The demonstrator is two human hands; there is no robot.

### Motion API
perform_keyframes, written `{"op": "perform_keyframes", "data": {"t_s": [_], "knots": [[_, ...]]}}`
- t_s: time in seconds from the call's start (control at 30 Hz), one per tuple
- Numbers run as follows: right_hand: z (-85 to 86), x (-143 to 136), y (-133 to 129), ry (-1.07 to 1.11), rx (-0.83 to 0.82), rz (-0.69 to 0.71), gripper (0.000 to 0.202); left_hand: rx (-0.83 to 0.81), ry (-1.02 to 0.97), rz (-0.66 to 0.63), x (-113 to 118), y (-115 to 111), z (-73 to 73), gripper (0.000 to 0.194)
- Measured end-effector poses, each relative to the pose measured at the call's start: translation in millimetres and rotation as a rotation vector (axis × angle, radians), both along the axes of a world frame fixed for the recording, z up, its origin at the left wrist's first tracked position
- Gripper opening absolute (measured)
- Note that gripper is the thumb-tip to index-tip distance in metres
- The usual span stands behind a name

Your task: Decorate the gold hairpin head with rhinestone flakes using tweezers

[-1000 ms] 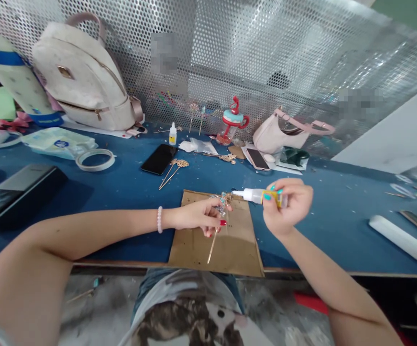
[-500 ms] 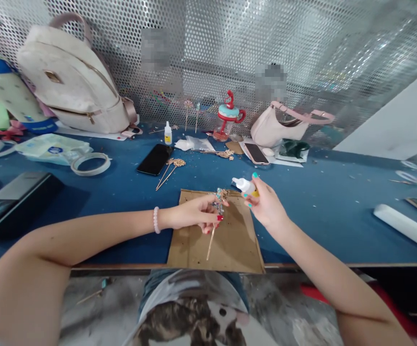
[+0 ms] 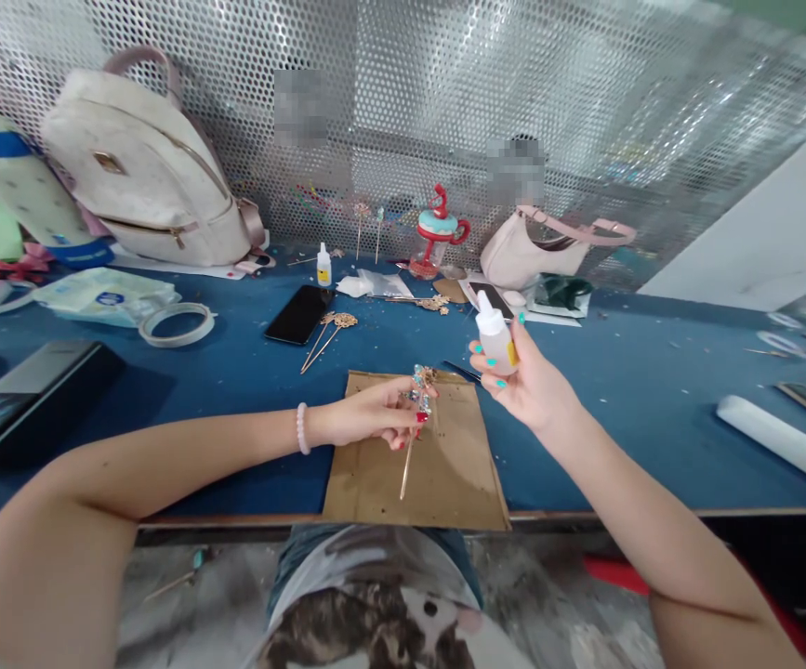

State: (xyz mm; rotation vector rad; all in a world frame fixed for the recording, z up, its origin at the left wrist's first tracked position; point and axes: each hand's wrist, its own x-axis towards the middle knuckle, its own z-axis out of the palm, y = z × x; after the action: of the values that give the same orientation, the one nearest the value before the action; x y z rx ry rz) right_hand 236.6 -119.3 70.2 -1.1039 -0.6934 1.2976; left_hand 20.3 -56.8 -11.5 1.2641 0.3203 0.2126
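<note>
Over the cardboard sheet [image 3: 444, 465], my left hand [image 3: 381, 412] is closed around a gold hairpin [image 3: 408, 460] with blue beads at its upper end. The pin's stem slants down toward the cardboard; my fingers hide part of its ornament. To the right, my right hand [image 3: 532, 376] grips a small white glue bottle [image 3: 495, 339] with a yellow label, its nozzle tilted upward. Below that bottle, dark tweezers [image 3: 461, 371] lie at the cardboard's top edge. Beyond the left hand are gold hairpins [image 3: 333, 325] beside a black phone [image 3: 299, 314].
Along the back stand another glue bottle [image 3: 323, 266], a red-lidded cup [image 3: 434, 237], a white backpack [image 3: 151, 172] and a pink handbag [image 3: 538, 249]. A tape roll [image 3: 177, 325] and a dark device [image 3: 40, 395] lie left. A white tube-like object [image 3: 779, 441] is at right.
My right hand has moved right, away from the hairpin, and turned the glue bottle from sideways to nozzle up. The tweezers show more now. My left hand stays nearly in place with the hairpin.
</note>
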Motion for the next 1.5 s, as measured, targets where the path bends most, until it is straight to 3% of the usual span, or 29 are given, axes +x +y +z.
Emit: {"op": "perform_keyframes", "data": {"t_s": [0.4, 0.53, 1.03, 1.2, 1.5], "knots": [[45.4, 5.5, -4.3, -0.222, 0.338, 0.075, 0.047, -0.03, -0.007, 0.025, 0.0, 1.7, -2.6, 0.031], [50.4, -2.0, -9.2, -0.295, 0.37, 0.128, 0.043, -0.028, -0.01, 0.027, -0.6, 0.8, -1.6, 0.031], [-9.5, 11.6, 8.5, -0.413, 0.382, 0.062, 0.043, -0.016, -0.007, 0.017, -0.7, 0.1, -1.3, 0.034], [-27.3, 20.3, 10.2, -0.479, 0.37, 0.064, 0.025, -0.011, -0.018, 0.012, -1.2, 0.3, -1.6, 0.037], [-42.5, 32.2, 14.6, -0.494, 0.301, 0.088, 0.026, -0.004, -0.023, 0.005, -3.6, -0.4, 0.2, 0.041]]}}
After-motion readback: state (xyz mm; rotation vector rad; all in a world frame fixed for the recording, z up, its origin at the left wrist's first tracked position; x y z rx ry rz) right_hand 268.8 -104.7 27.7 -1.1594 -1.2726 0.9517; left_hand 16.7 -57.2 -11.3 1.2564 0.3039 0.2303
